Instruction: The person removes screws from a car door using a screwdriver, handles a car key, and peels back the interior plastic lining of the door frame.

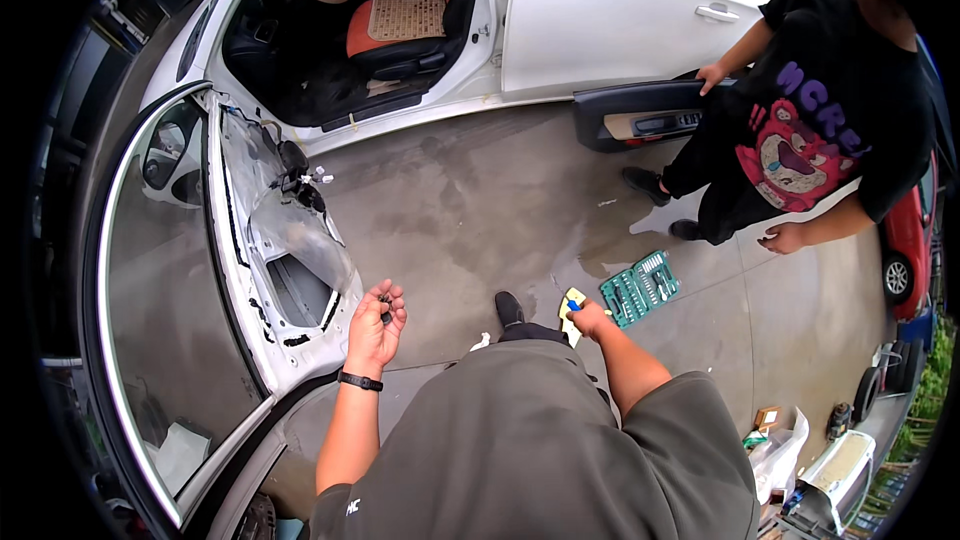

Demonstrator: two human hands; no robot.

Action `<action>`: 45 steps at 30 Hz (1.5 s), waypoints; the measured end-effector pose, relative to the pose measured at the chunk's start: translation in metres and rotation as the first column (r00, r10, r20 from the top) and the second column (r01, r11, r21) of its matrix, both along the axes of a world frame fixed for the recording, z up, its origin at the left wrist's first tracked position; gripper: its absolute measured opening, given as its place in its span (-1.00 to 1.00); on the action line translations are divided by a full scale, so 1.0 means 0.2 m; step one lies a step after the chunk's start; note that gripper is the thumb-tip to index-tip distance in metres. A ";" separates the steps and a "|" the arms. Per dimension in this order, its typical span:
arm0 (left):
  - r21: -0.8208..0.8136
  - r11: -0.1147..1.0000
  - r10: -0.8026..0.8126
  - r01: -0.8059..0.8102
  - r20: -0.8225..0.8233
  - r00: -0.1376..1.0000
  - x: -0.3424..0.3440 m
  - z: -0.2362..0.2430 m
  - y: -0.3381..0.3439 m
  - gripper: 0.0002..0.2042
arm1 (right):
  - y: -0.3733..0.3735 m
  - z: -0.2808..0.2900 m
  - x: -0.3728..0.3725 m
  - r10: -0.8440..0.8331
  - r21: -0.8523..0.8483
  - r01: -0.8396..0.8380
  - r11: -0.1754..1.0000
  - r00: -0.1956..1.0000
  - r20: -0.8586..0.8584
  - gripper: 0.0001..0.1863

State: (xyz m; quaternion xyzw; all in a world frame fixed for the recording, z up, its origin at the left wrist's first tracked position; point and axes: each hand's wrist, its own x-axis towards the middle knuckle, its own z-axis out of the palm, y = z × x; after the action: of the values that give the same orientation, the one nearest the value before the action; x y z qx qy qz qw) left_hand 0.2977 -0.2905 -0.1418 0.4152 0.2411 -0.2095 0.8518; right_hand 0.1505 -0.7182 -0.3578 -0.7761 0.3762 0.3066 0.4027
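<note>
My left hand [376, 328] is raised palm up beside the opened front door [335, 340] of a white car. Its curled fingers hold a small dark piece [386, 316], too small to name. My right hand [590, 319] is lowered on the other side, closed around a blue-handled tool [573, 306] whose working end I cannot make out. Behind that tool shows a yellow and white item [567, 324]. The door's inner side is bare, with plastic film [315, 245], black sealant and hanging wires with white connectors [318, 176].
A green socket set case [617, 302] lies open on the concrete floor. At the right a co-worker in black [800, 120] holds a removed door trim panel [635, 125] by its edge. Beyond stands the white car's rear door [620, 20]. Boxes and a plastic bag [785, 455] lie lower right.
</note>
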 end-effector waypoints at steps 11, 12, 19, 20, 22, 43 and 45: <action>-0.270 0.962 -0.011 0.031 0.074 0.997 0.11 0.20 -0.13 -0.44 | 0.15 0.07 0.13 -0.102 0.208 0.086 0.974 0.993 0.066 -0.67; -0.266 0.964 0.003 0.018 0.078 0.997 0.09 0.20 -0.10 -0.44 | 0.18 0.07 0.15 -0.096 0.204 0.082 0.975 0.994 0.059 -0.66; -0.299 0.953 -0.015 0.052 0.124 0.992 0.05 0.20 -0.05 -0.36 | 0.11 0.09 0.08 -0.017 0.138 0.025 0.990 0.998 -0.058 -0.65; -0.290 0.955 -0.021 0.055 0.119 0.993 0.05 0.21 -0.05 -0.35 | 0.10 0.07 0.07 -0.036 0.138 0.045 0.989 0.997 -0.069 -0.66; -0.305 0.951 -0.014 0.052 0.125 0.992 0.04 0.19 -0.04 -0.33 | 0.10 0.06 0.06 -0.024 0.136 0.033 0.990 0.998 -0.062 -0.66; -0.343 0.933 -0.051 0.106 0.166 0.985 0.09 0.28 -0.15 -0.30 | 0.19 0.06 0.15 0.011 0.172 -0.015 0.985 1.000 0.025 -0.65; -0.348 0.927 -0.079 0.137 0.176 0.981 0.08 0.29 -0.17 -0.29 | 0.17 0.01 0.12 0.006 0.156 -0.010 0.988 1.000 0.023 -0.63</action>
State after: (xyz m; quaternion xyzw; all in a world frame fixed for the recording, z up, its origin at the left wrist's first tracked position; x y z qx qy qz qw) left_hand 0.3134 -0.3250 -0.0847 0.2808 0.1070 -0.2631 0.9168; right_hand 0.1737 -0.6836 -0.3552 -0.7471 0.3433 0.3280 0.4653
